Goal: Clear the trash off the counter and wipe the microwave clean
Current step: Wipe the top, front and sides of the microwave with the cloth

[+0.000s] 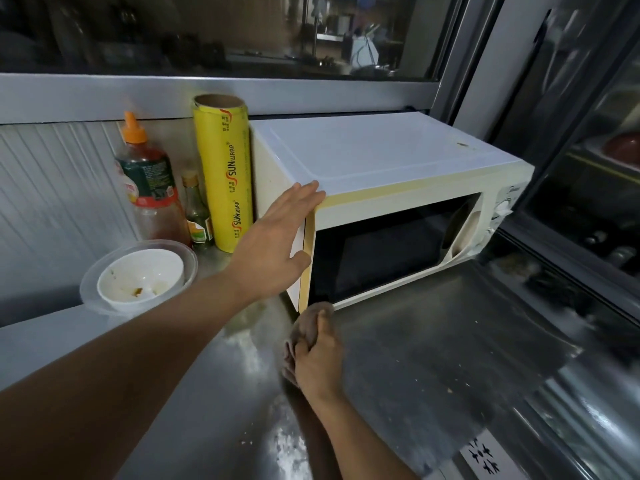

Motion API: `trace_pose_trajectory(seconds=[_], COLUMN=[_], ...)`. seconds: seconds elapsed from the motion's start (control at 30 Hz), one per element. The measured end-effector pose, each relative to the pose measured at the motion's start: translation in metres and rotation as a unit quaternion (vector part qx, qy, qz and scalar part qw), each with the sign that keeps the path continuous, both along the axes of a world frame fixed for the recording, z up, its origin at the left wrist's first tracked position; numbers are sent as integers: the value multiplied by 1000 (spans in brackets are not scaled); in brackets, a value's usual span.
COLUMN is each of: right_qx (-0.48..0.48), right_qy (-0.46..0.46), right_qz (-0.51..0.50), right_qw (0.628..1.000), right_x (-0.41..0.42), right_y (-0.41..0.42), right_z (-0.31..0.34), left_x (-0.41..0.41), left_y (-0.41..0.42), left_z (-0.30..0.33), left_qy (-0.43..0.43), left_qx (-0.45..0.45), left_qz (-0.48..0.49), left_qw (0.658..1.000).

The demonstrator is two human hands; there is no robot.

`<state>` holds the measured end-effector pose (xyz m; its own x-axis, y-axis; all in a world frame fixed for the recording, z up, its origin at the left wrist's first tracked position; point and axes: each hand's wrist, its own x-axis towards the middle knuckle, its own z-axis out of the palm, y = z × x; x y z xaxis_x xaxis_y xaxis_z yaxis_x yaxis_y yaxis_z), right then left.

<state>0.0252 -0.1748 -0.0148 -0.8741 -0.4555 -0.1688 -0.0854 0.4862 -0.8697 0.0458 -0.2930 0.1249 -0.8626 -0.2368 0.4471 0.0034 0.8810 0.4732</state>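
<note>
Head view: microwave (381,174) lies long-axis left-right, left hand (277,244) spread on it, right hand (317,362) gripping cloth (308,327).

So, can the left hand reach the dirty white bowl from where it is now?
Probably yes. The left hand rests open on the microwave corner, and the white bowl sits just to its left, nothing between them.

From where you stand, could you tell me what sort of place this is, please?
Probably a commercial kitchen. A microwave stands on a steel counter, with a sauce bottle and a big cling wrap roll beside it, and steel racks show through the window behind.
</note>
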Motion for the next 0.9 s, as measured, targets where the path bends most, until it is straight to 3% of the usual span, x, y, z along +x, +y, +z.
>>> trace_pose_trajectory(seconds=[0.17,0.4,0.63,0.9], right_qx=[9,22,-3,-12], right_qy=[-5,41,29,82], right_qz=[47,48,62,107], right_qw=[999,998,998,991], right_x=[13,22,45,84], right_y=[29,86,129,159], right_z=[29,85,125,147], left_x=[14,75,142,216], left_y=[5,28,52,99], left_z=[16,17,17,37], left_qy=[-77,-79,-158,-212], left_qx=[-31,-30,13,15], left_qz=[22,80,125,157], left_qw=[996,993,980,964])
